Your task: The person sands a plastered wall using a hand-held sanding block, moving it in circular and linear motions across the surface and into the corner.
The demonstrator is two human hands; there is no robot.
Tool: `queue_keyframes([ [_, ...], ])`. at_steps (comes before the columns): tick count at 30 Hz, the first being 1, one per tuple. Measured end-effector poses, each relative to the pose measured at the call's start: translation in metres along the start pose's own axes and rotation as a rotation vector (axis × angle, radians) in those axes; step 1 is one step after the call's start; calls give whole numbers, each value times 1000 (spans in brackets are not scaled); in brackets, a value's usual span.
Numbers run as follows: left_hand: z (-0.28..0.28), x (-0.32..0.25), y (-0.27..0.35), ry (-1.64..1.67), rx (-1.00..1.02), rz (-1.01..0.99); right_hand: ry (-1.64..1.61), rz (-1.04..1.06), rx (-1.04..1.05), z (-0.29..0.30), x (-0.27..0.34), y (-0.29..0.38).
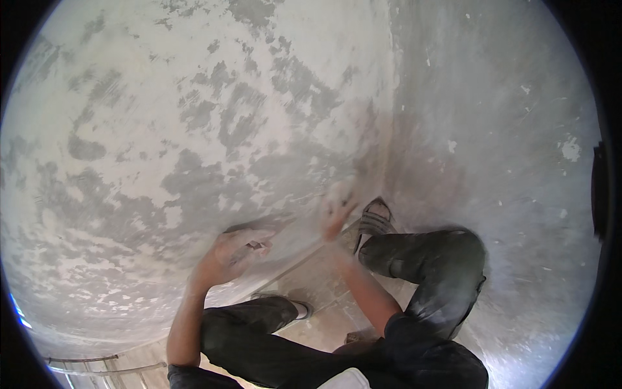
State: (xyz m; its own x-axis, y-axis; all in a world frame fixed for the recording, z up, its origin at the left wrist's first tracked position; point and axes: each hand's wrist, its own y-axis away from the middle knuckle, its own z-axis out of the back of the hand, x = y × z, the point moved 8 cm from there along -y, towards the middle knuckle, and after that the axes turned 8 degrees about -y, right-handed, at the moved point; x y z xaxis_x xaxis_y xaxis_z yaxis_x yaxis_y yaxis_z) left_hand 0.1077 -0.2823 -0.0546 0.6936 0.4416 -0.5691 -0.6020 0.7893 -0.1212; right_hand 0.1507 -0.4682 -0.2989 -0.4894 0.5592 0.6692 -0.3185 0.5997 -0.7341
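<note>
Before me stands a plastered wall (218,121) with white and grey patches, meeting a grey wall (495,146) at a corner. My left hand (238,255), dusted white, is curled close to the patchy wall; a small dark-edged piece shows between its fingers, its kind unclear. To its right, my right hand (336,211) is blurred by motion near the foot of the corner. Whether it holds anything does not show.
Below the walls lies a tiled floor (311,277), with my sandalled foot (376,219) in the corner and the other shoe (303,309) farther left. My bent knees are spread beside the walls. A ladder-like barred object (112,372) lies at the lower left.
</note>
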Motion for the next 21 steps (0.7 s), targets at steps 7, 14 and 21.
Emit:
queue_keyframes([
  [7, 2, 3, 4, -59, 30, 27, -27, -538, -181, 6, -13, 3],
  [14, 3, 10, 7, -77, -27, 78, 35, -10, 78, -1, 34, -14],
  [21, 4, 16, 14, -21, -37, 106, -110, -422, -72, -3, 23, -2],
])
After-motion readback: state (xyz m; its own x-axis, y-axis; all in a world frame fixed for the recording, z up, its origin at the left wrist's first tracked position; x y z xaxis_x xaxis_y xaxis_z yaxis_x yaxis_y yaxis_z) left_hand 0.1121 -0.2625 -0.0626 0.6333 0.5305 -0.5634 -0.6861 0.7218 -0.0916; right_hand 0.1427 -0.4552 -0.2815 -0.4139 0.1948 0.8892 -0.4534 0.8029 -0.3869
